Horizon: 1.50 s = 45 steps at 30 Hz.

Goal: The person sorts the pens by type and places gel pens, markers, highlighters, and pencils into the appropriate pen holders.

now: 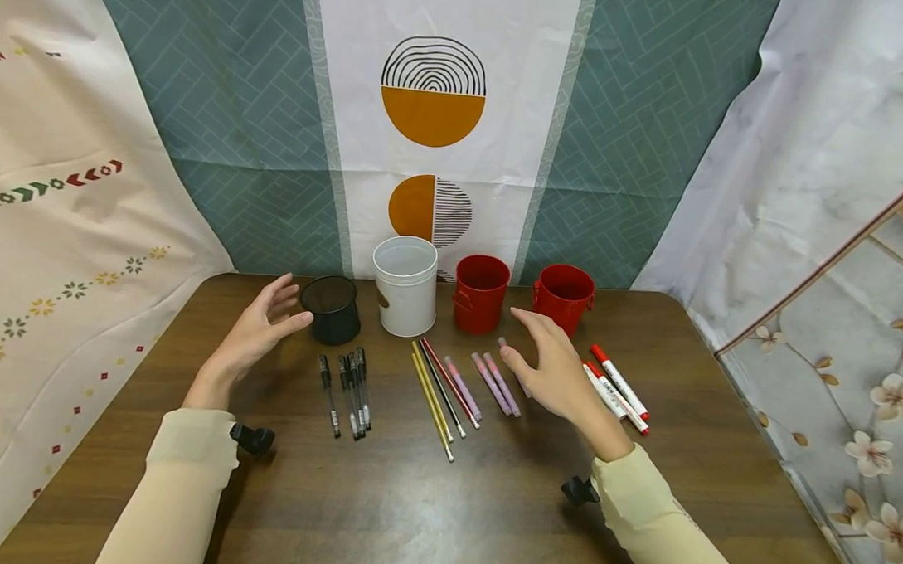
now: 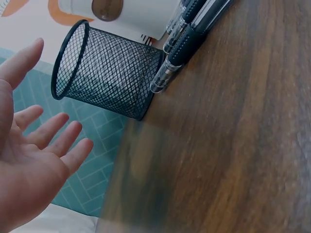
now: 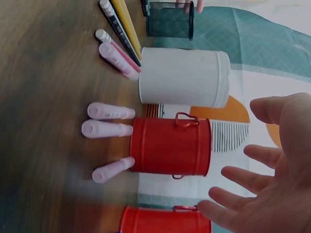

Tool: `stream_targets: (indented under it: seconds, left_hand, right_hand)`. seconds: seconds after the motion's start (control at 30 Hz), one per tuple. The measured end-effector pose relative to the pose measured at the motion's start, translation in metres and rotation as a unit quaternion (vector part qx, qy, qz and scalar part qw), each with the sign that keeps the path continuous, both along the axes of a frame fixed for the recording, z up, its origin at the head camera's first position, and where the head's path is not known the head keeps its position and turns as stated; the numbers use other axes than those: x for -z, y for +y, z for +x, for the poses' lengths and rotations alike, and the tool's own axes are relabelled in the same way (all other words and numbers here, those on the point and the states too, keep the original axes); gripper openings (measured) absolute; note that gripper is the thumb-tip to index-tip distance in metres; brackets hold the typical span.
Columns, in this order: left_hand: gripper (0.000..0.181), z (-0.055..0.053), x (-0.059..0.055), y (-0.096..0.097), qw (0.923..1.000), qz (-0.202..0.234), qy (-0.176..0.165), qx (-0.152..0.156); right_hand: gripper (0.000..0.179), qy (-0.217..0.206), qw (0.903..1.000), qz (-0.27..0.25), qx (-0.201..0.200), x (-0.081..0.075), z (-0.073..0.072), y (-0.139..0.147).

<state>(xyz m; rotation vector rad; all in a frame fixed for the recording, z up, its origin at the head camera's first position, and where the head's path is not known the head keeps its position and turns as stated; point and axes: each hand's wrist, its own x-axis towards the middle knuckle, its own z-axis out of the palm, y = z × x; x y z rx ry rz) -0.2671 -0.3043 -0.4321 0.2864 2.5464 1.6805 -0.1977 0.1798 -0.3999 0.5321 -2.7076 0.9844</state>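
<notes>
My left hand (image 1: pixel 250 335) is held in the air with fingers spread and loosely bent, just left of a black mesh pen cup (image 1: pixel 336 321). The left wrist view shows the same hand (image 2: pixel 39 165) holding nothing, a gap between its fingertips and the cup. My right hand (image 1: pixel 551 370), empty too, hovers over one of several pink pens (image 1: pixel 491 385) and partly covers it. Its fingertips point at two red buckets (image 1: pixel 481 304). In the right wrist view, the right hand (image 3: pixel 262 179) has its thumb and fingers apart, beyond the bucket rims.
A white canister (image 1: pixel 406 301) stands between the mesh cup and the buckets. Before these lie several black-capped gel pens (image 1: pixel 329 394), several pencils (image 1: pixel 432 397) and, on the right, red-capped white markers (image 1: pixel 622 383). A hanging cloth (image 1: pixel 253 200) backs the wooden table (image 1: pixel 384 512).
</notes>
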Motion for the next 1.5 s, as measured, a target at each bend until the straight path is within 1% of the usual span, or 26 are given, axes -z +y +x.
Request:
stream_targets:
  seconds: [0.1,0.17,0.4,0.67,0.83,1.2,1.5]
  left_hand:
    - [0.097,-0.001,0.001,0.001,0.9999,0.012,-0.005,0.003]
    - [0.096,-0.002,0.002,0.001,0.9998,0.019,-0.009,0.003]
    - [0.095,-0.006,0.007,0.001,0.9992,0.037,-0.017,0.008]
    - [0.094,-0.009,0.012,0.007,0.9982,0.059,-0.013,-0.001]
    - [0.093,-0.012,0.017,0.009,0.9980,0.061,-0.014,-0.004]
    - [0.091,-0.016,0.028,0.011,0.9975,0.067,-0.020,-0.010]
    - [0.088,-0.018,0.032,0.011,0.9966,0.079,-0.019,-0.009]
  right_hand:
    - [0.063,-0.011,0.9999,-0.001,-0.005,0.000,0.000,-0.004]
    - [0.063,-0.010,0.9999,-0.003,-0.009,0.001,-0.001,-0.007]
    - [0.062,0.010,0.9996,-0.009,-0.024,0.003,-0.003,-0.015]
    - [0.063,-0.021,0.9993,-0.017,-0.025,0.005,-0.005,-0.022]
    - [0.063,-0.026,0.9990,-0.024,-0.028,0.006,-0.005,-0.028]
    - [0.064,-0.020,0.9980,-0.037,-0.047,0.008,-0.006,-0.043]
    - [0.061,-0.032,0.9977,-0.032,-0.051,0.011,-0.009,-0.054]
